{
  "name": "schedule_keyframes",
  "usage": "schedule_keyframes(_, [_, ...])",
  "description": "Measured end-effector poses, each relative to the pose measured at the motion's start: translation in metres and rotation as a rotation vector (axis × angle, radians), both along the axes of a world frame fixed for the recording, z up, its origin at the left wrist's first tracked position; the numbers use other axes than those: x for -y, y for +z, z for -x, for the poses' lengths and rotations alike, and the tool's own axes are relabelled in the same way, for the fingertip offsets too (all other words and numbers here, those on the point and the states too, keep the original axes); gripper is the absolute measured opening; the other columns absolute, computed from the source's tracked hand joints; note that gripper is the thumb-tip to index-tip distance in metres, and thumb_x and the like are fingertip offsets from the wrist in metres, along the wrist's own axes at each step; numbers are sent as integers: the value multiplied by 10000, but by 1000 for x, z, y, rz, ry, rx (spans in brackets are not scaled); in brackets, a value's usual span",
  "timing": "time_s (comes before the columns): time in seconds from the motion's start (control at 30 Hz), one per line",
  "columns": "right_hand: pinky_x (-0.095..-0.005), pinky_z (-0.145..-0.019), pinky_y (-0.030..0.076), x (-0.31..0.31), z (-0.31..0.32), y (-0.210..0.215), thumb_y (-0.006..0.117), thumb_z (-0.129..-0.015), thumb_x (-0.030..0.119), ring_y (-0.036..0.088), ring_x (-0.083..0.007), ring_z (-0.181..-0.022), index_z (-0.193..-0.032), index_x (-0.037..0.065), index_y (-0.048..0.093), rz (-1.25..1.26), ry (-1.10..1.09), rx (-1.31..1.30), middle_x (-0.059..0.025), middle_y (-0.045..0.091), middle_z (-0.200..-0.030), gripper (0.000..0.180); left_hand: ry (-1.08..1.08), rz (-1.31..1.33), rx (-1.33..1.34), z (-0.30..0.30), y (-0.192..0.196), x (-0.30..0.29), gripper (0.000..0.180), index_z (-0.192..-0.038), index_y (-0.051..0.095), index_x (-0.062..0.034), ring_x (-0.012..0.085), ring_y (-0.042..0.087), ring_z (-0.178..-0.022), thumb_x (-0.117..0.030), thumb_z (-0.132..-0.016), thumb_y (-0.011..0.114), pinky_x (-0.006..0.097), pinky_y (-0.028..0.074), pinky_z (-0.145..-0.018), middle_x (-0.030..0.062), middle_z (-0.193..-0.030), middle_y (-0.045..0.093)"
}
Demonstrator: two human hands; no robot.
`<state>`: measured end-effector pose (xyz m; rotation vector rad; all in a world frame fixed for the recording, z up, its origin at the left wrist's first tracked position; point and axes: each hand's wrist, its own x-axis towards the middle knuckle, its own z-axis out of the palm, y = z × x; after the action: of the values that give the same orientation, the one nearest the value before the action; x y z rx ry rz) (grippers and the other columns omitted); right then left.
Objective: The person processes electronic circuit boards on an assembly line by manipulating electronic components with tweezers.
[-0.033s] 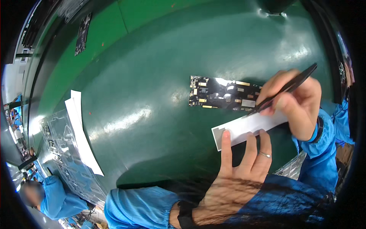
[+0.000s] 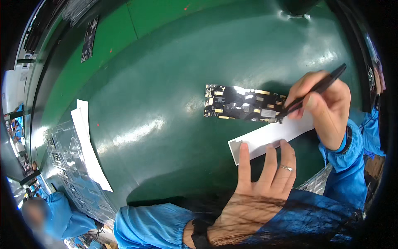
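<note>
My left hand (image 2: 265, 182) lies with spread fingers on a white strip (image 2: 259, 143), its fingertips pressing the strip to the green table. A grey patch shows at the strip's left end, by my index fingertip. In my right hand (image 2: 327, 103) is a pair of black tweezers (image 2: 321, 86), pinched between thumb and fingers and slanting down to the left. Their tips are at the lower right end of a dark circuit board (image 2: 238, 103) with gold and silver pads. The board lies just beyond the strip, whose right end passes under my right hand.
Folded white paper strips (image 2: 89, 145) lie at the left beside a clear plastic tray (image 2: 70, 162). Another dark board (image 2: 89, 39) rests at the far left. A person in blue (image 2: 66, 216) sits at the lower left. Clear plastic (image 2: 317, 180) shows near my right sleeve.
The tweezer tips have moved up and right, from the strip's upper edge to the board's right end. My left hand and the strip have barely shifted.
</note>
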<state>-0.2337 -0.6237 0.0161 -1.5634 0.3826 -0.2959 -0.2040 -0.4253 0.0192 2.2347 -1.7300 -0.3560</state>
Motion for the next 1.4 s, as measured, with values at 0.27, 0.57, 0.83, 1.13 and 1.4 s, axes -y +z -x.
schedule_keyframes(0.27, [-233,-702,559,15,9,-20,703,-938,96,689,-120,-765,-999,-46,667,33,-144,-118,-92,709,-888,159,17,-84,102,-27,-10,17,756,-1379,542,-18,338,427,-1374,-588,-884,592,539,355,-1137,158,-1477,448])
schedule_keyframes(0.57, [-284,-727,578,18,7,-13,663,-947,87,670,-149,-778,-983,-46,643,99,-118,-169,-133,695,-872,140,5,-109,144,-21,-16,21,853,-1434,507,-46,354,397,-1406,-630,-825,634,547,323,-1160,151,-1510,427])
schedule_keyframes(0.83, [-287,-738,581,19,7,-12,678,-940,86,672,-150,-795,-979,-50,646,81,-104,-170,-132,696,-877,146,6,-133,156,-21,-17,22,900,-1446,494,-52,350,393,-1407,-660,-797,637,550,292,-1179,146,-1511,424])
schedule_keyframes(1.13, [-285,-739,582,20,7,-10,665,-946,86,672,-149,-804,-987,-49,643,86,-92,-179,-129,691,-887,143,5,-142,153,-21,-16,23,917,-1453,483,-54,340,390,-1404,-667,-789,637,546,298,-1178,143,-1516,413])
schedule_keyframes(1.4, [-284,-738,583,19,6,-13,656,-950,92,671,-150,-817,-992,-42,643,60,-90,-159,-125,688,-889,142,14,-136,169,-20,-19,22,922,-1458,480,-60,334,402,-1393,-667,-782,638,550,302,-1174,139,-1517,413])
